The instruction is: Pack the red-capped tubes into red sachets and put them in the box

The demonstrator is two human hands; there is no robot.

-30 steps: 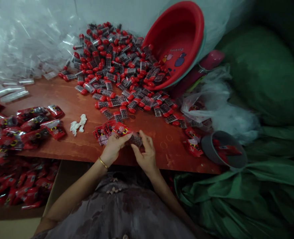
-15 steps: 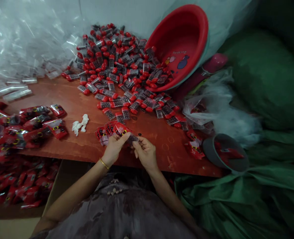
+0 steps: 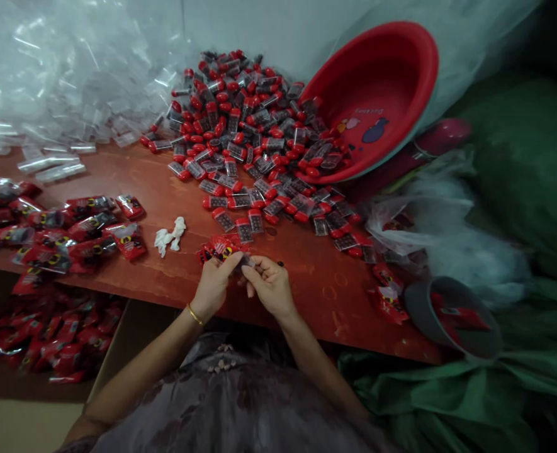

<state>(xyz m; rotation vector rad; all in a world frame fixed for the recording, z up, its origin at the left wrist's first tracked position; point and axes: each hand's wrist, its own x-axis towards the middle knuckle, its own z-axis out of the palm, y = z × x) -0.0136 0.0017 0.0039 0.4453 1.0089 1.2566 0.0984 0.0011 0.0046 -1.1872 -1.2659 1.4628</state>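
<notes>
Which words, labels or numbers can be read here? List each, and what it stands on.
"Duc…ng", inside the red basin; middle letters blurred.
Red packets at left: print too small to read.
Red packs by the left hand: print too blurred.
Packet in the grey tub: label too blurred.

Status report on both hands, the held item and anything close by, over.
Left hand, right hand: both gripping dark see-through item. Item's details blurred. Red printed packaging close beyond left hand.
</notes>
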